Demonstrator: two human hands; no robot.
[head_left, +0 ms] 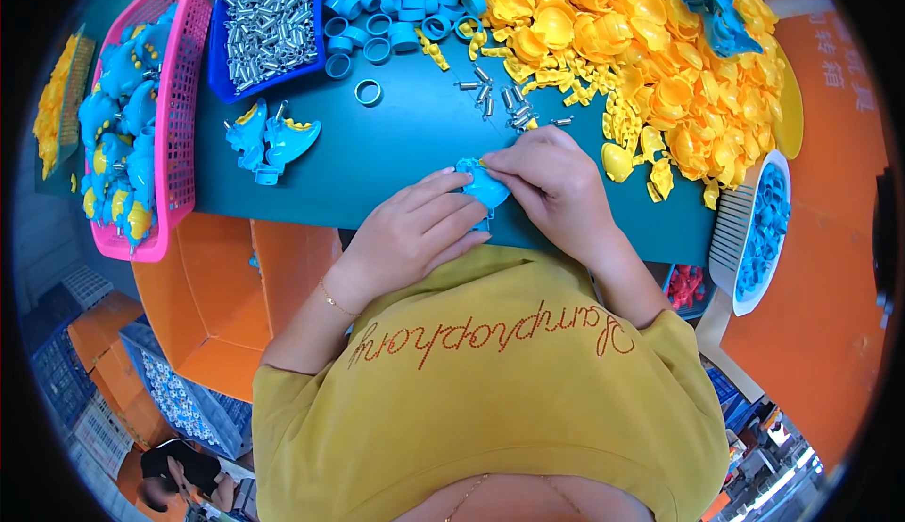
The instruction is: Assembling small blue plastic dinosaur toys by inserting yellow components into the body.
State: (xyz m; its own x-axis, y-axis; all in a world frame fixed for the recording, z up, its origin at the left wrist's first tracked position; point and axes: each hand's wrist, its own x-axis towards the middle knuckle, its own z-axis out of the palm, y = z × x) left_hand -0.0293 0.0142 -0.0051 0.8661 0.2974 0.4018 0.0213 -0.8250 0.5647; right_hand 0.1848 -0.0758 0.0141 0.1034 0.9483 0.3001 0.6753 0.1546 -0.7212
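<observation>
Close to the table's near edge, my left hand (415, 223) is closed around a light-blue plastic toy part (484, 188). The fingers of my right hand (553, 180) pinch at the upper right of that same part, by a small bit of yellow; what exactly sits between the fingertips is hidden. Just beyond my right hand lie loose metal springs (517, 102). To the left on the table rest two blue toy pieces (286, 140) with yellow bits and metal pins. One blue ring (368, 93) lies apart from the others.
At the far left stands a pink basket (170, 135) of blue-and-yellow toys, beside a blue tray (220, 60) of springs. Blue rings (401, 13) and a heap of yellow shells (650, 50) cover the back. A white basket (731, 230) of blue parts hangs right; an orange box (203, 286) stands below left.
</observation>
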